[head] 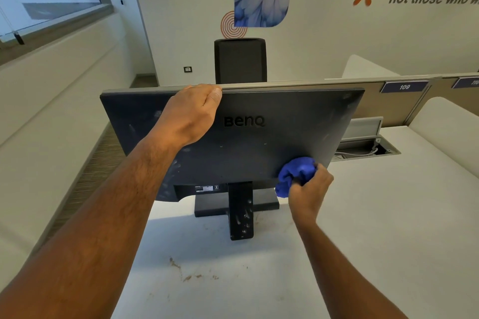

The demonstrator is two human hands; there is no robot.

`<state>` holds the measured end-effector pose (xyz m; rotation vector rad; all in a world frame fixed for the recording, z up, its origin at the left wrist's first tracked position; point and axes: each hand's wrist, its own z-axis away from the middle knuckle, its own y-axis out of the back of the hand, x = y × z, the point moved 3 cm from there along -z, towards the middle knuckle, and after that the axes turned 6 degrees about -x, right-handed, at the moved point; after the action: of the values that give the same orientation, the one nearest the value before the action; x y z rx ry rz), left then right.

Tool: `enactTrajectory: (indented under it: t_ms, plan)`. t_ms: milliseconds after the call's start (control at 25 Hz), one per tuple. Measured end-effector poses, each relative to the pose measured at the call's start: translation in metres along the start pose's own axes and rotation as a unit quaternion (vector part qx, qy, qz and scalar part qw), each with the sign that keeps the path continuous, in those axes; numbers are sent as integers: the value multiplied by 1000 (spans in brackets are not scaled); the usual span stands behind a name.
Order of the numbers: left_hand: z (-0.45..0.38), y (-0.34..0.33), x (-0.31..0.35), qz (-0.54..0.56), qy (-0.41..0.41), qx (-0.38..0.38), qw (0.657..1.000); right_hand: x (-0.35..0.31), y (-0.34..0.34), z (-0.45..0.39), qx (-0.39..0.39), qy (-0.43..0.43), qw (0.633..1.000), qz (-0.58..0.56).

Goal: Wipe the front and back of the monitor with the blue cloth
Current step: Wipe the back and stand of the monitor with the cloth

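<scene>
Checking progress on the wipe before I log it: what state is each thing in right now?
monitor: upright on its stand, back facing the camera, dusty smears on the left part.
blue cloth: bunched up, pressed against the monitor's lower right back.
left hand: grips the monitor's top edge.
right hand: holds the blue cloth.
stand: on the desk, speckled with marks.
desk: brown crumbs near the front.

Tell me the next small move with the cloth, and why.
Probably sweep the cloth leftward along the monitor's lower back: the right hand holds it at the lower right corner, pale smudges show lower left, and the left hand steadies the top edge.
</scene>
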<state>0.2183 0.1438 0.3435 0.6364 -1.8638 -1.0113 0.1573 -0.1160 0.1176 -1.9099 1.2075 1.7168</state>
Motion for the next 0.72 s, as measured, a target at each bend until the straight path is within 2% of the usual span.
enactTrajectory:
  t_ms: [120, 200, 280, 360, 480, 520, 560, 640, 720]
  plan:
    - [2, 1, 2, -5, 6, 2, 1000, -21, -29, 28, 0, 34, 999, -13]
    - [3, 0, 3, -8, 5, 1, 1000, -35, -63, 62, -57, 96, 993, 45]
    - [3, -1, 5, -11, 4, 1, 1000, -49, -94, 93, -115, 176, 965, 159]
    - [3, -1, 5, -18, 11, 1, 1000, -60, -110, 111, -136, 256, 926, 244]
    - [4, -2, 7, -30, 23, -8, 999, -61, -99, 102, -156, 342, 884, 277]
    - [4, -2, 7, -31, 22, -11, 999, -53, -88, 90, -155, 334, 892, 261]
    - [4, -2, 7, -32, 20, -15, 999, -44, -73, 76, -144, 300, 917, 222]
    - [3, -1, 6, -34, 22, -21, 999, -14, -38, 39, -100, 178, 969, 140]
    - [3, -1, 5, -31, 33, -31, 999, 16, -8, 2, -62, 31, 994, 83]
